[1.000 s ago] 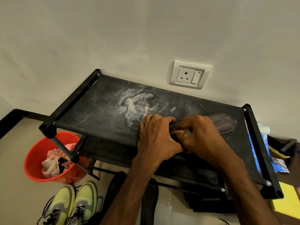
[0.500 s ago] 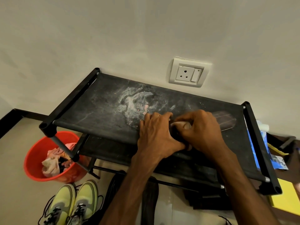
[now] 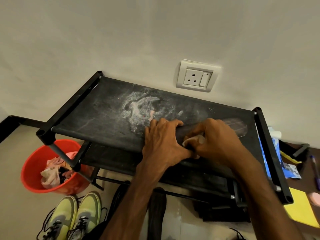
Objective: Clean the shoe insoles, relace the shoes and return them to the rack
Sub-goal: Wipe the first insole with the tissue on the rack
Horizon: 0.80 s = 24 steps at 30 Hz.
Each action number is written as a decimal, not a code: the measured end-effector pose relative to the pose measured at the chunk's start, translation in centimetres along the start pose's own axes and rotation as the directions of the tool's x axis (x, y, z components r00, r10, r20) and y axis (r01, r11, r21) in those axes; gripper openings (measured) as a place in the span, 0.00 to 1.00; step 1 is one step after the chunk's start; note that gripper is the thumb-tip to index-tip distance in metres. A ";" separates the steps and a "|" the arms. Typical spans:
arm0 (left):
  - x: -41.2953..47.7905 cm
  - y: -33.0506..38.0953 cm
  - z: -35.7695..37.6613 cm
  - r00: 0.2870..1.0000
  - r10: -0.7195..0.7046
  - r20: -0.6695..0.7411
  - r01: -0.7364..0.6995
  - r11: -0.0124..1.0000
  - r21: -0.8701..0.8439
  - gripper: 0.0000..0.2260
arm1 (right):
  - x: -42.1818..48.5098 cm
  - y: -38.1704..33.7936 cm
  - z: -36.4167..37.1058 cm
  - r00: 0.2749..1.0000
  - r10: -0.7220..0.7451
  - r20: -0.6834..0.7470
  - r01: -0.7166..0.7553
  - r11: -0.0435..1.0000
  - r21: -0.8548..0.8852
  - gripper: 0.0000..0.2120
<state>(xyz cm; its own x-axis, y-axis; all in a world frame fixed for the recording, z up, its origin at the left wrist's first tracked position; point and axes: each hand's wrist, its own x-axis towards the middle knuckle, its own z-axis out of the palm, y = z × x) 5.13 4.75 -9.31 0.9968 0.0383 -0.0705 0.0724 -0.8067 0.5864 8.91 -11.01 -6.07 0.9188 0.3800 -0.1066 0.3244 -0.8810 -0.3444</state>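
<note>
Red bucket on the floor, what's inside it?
Inside the red bucket lie crumpled cloths, pink and pale, with something dark among them. A leg of the shoe rack crosses in front, and the cloths cover the bottom, so anything underneath is hidden.

Your insole [image 3: 237,126] lies on the rack [image 3: 107,118], near the right edge of its top shelf; your left hand [image 3: 161,141] grips it, your right hand [image 3: 218,141] just beside, a cloth [image 3: 192,140] in it. On the floor below the front left corner stands the bucket [image 3: 32,163], the shoes [image 3: 76,215] before it. The socket [image 3: 196,77] sits on the wall behind the back edge
</note>
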 end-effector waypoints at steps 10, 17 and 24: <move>0.1 -0.1 0.0 1.000 -0.005 0.014 0.004 1.000 0.019 0.44 | 0.8 0.1 1.3 0.974 0.067 -0.215 -0.061 0.998 0.032 0.07; 0.0 -0.1 0.0 1.000 0.004 0.001 -0.004 1.000 -0.006 0.44 | -2.6 1.0 -1.2 0.981 0.181 -0.072 -0.191 0.967 -0.169 0.02; 0.1 -0.1 -0.2 0.999 0.037 0.002 -0.037 0.999 -0.013 0.42 | -4.2 3.3 -0.3 0.837 0.232 -0.496 -0.175 0.972 0.160 0.05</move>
<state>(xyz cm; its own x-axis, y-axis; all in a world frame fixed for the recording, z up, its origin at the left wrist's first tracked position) 5.23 4.94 -9.16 0.9987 0.0075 -0.0504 0.0363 -0.7999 0.5991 6.22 -15.57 -6.51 0.9556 -0.0264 0.2934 0.1187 -0.8771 -0.4655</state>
